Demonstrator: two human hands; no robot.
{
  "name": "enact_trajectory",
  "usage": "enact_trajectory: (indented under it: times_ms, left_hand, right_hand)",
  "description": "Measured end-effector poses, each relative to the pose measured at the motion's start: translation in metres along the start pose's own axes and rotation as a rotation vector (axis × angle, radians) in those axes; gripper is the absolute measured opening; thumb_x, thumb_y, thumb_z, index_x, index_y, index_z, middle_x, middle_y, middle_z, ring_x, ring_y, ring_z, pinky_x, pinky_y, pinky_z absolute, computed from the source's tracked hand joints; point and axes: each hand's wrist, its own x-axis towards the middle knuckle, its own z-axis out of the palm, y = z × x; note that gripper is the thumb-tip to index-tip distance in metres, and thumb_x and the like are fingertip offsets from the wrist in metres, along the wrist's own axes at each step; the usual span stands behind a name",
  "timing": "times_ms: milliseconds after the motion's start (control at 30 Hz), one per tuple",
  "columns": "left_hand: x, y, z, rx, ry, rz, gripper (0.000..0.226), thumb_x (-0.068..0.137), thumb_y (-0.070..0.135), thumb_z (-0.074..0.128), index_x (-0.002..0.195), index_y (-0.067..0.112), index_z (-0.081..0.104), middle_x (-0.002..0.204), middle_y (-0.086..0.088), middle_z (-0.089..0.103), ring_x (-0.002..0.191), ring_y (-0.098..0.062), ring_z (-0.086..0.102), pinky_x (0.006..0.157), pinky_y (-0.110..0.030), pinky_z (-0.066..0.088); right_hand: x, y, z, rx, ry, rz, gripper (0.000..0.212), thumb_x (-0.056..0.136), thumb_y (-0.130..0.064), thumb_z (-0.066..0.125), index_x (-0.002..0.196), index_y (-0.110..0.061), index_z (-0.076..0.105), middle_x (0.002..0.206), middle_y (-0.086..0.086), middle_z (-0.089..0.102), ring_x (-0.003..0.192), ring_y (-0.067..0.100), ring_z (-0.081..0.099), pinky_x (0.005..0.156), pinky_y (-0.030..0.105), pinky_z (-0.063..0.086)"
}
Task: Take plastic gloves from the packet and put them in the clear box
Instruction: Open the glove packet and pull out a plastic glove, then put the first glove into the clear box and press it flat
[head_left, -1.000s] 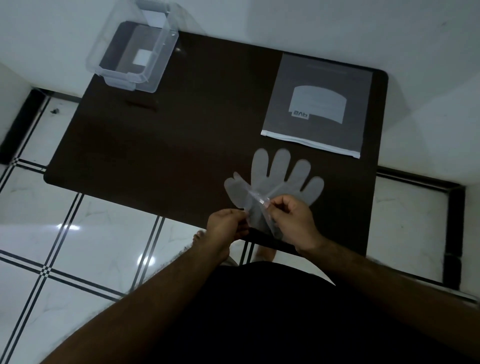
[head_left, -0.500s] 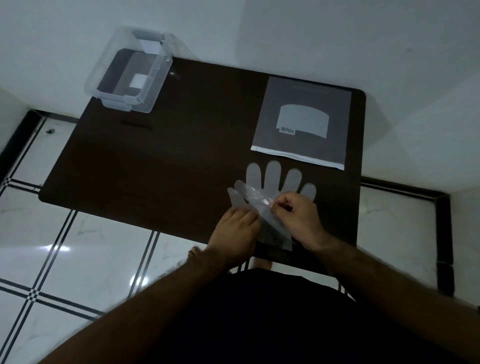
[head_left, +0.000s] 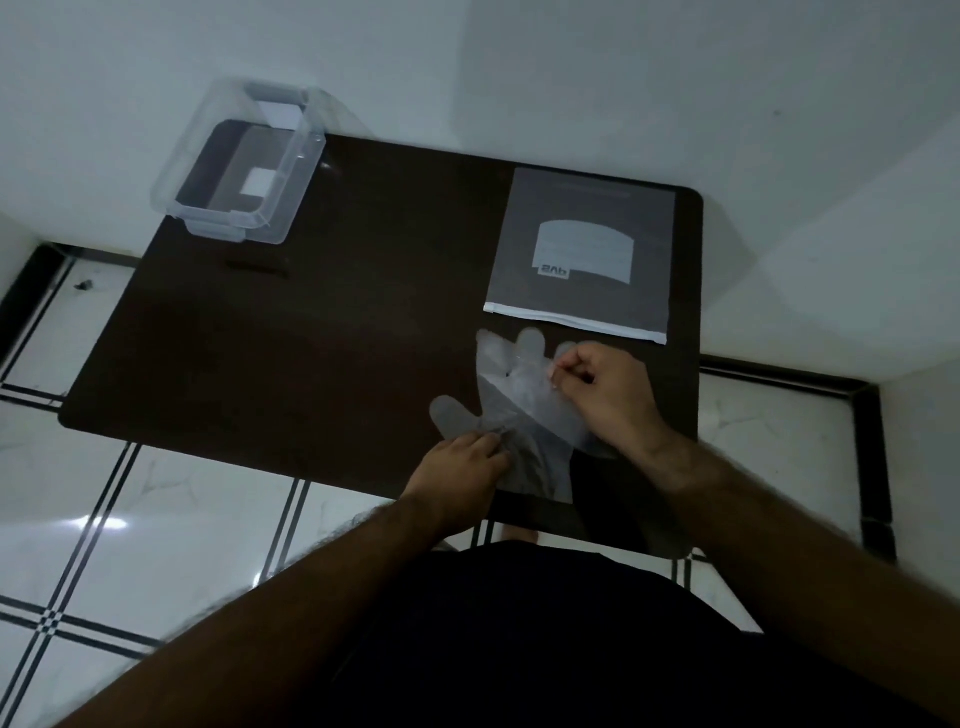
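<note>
Thin translucent plastic gloves (head_left: 511, 400) lie on the dark table (head_left: 322, 343) near its front right. My right hand (head_left: 605, 397) pinches a top layer of glove film near the fingers and lifts it. My left hand (head_left: 460, 470) pinches the gloves near the thumb and palm, close to the table's front edge. The grey glove packet (head_left: 584, 254) with a white strip lies flat just beyond the gloves. The clear box (head_left: 241, 166) stands at the far left corner, with only a white label visible on its bottom.
White walls run behind and to the right of the table. Pale floor tiles (head_left: 156, 519) with dark stripes show to the left and front. A small dark mark (head_left: 257, 270) lies on the table in front of the box.
My right hand has moved away and to the right, towards the glove fingers, peeling a film layer up. My left hand stays pinching the gloves at the thumb side.
</note>
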Motion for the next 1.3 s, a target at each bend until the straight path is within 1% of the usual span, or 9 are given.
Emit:
enact_trajectory:
  times_ms: [333, 600, 733, 833, 933, 1033, 1133, 1200, 1300]
  left_hand:
    - [0.015, -0.001, -0.017, 0.08, -0.117, 0.011, 0.034, 0.104, 0.034, 0.059, 0.137, 0.028, 0.064, 0.146, 0.0, 0.056, 0.136, -0.027, 0.054, 0.108, -0.048, 0.052]
    - [0.019, 0.002, -0.038, 0.099, -0.246, 0.005, 0.037, 0.105, 0.038, 0.056, 0.14, 0.026, 0.061, 0.147, -0.001, 0.055, 0.135, -0.026, 0.056, 0.1, -0.045, 0.055]
    - [0.022, 0.004, -0.06, -0.084, -0.303, -0.063, 0.026, 0.108, 0.036, 0.053, 0.126, 0.023, 0.067, 0.129, 0.0, 0.065, 0.115, -0.02, 0.065, 0.097, -0.039, 0.051]
    - [0.027, -0.003, -0.089, -0.233, -0.201, -0.127, 0.02, 0.107, 0.035, 0.054, 0.116, 0.027, 0.071, 0.112, 0.007, 0.069, 0.105, -0.014, 0.069, 0.102, -0.042, 0.055]
    - [0.032, -0.009, -0.131, -0.439, 0.201, -0.201, 0.024, 0.106, 0.027, 0.063, 0.129, 0.025, 0.07, 0.111, 0.012, 0.07, 0.095, -0.001, 0.067, 0.098, -0.038, 0.061]
    - [0.034, -0.009, -0.195, -0.797, 0.604, -0.121, 0.074, 0.091, 0.022, 0.085, 0.155, 0.023, 0.05, 0.141, 0.016, 0.061, 0.125, 0.011, 0.057, 0.107, -0.013, 0.049]
    - [0.039, -0.013, -0.264, -1.02, 0.486, 0.148, 0.104, 0.082, 0.014, 0.093, 0.165, 0.024, 0.032, 0.164, 0.005, 0.047, 0.149, -0.004, 0.045, 0.118, -0.021, 0.04]
    - [0.04, -0.015, -0.3, -1.13, 0.356, 0.304, 0.095, 0.081, -0.002, 0.089, 0.159, 0.014, 0.038, 0.144, -0.01, 0.066, 0.131, -0.022, 0.066, 0.105, -0.035, 0.055]
    - [0.035, -0.014, -0.336, -1.133, 0.43, 0.321, 0.062, 0.081, -0.011, 0.085, 0.135, 0.008, 0.061, 0.102, -0.016, 0.074, 0.092, -0.023, 0.074, 0.087, -0.037, 0.06]
  right_hand:
    - [0.044, -0.042, -0.066, -0.195, 0.16, -0.168, 0.003, 0.098, -0.021, 0.075, 0.098, -0.019, 0.073, 0.081, -0.014, 0.063, 0.077, -0.001, 0.06, 0.071, 0.013, 0.043]
    - [0.066, -0.08, -0.116, -0.326, 0.283, -0.299, 0.014, 0.096, -0.03, 0.077, 0.099, -0.017, 0.077, 0.087, -0.003, 0.074, 0.082, 0.017, 0.069, 0.082, 0.037, 0.06]
    - [0.067, -0.102, -0.135, -0.392, 0.257, -0.365, 0.014, 0.095, -0.032, 0.077, 0.099, -0.018, 0.079, 0.09, -0.002, 0.076, 0.083, 0.019, 0.07, 0.082, 0.036, 0.059]
    - [0.061, -0.121, -0.148, -0.442, 0.189, -0.419, 0.014, 0.094, -0.032, 0.078, 0.1, -0.019, 0.08, 0.089, -0.003, 0.075, 0.083, 0.018, 0.07, 0.084, 0.036, 0.058]
    - [0.052, -0.145, -0.162, -0.471, 0.077, -0.47, 0.012, 0.092, -0.031, 0.081, 0.099, -0.021, 0.08, 0.086, -0.011, 0.07, 0.083, 0.013, 0.069, 0.085, 0.038, 0.059]
    - [0.041, -0.172, -0.175, -0.494, -0.046, -0.541, 0.012, 0.092, -0.03, 0.082, 0.1, -0.022, 0.08, 0.087, -0.016, 0.07, 0.084, 0.006, 0.069, 0.084, 0.034, 0.059]
    - [0.033, -0.2, -0.186, -0.475, -0.103, -0.583, 0.01, 0.09, -0.029, 0.084, 0.098, -0.024, 0.08, 0.085, -0.013, 0.073, 0.079, 0.005, 0.07, 0.079, 0.031, 0.06]
    - [0.03, -0.217, -0.196, -0.433, -0.103, -0.592, 0.008, 0.088, -0.028, 0.086, 0.094, -0.026, 0.08, 0.081, -0.01, 0.075, 0.074, 0.008, 0.073, 0.076, 0.031, 0.062]
    - [0.029, -0.239, -0.214, -0.375, -0.085, -0.584, 0.009, 0.088, -0.024, 0.086, 0.096, -0.023, 0.081, 0.082, -0.006, 0.079, 0.072, 0.01, 0.075, 0.077, 0.035, 0.066]
